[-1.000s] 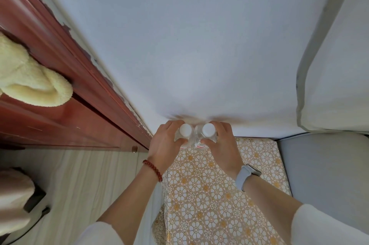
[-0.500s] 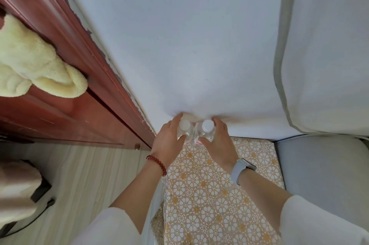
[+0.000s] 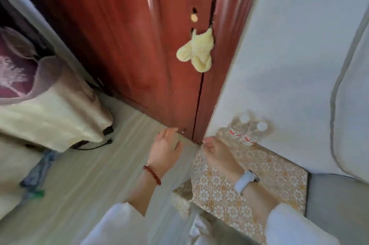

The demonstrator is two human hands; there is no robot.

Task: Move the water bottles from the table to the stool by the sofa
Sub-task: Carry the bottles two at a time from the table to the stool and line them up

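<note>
Two clear water bottles with white caps and red labels stand side by side at the far corner of the stool (image 3: 265, 167), against the white wall: one (image 3: 236, 128) on the left, the other (image 3: 253, 133) on the right. The stool has a yellow and white flower-patterned cover. My left hand (image 3: 164, 148) hangs over the floor left of the stool, fingers apart, holding nothing. My right hand (image 3: 216, 155) is over the stool's near-left part, a short way from the bottles, empty with loose fingers. The picture is blurred.
A red-brown wooden door (image 3: 123, 35) rises behind the stool, with a pale yellow fluffy cloth (image 3: 196, 53) hanging on it. A grey sofa seat (image 3: 337, 204) lies right of the stool. A cream cloth-covered piece (image 3: 50, 117) and a dark cable (image 3: 93, 145) lie on the wood floor at left.
Both hands have let go of the bottles and drawn back toward me. The bottles now stand alone on the stool. The view has swung left, showing the door and floor.
</note>
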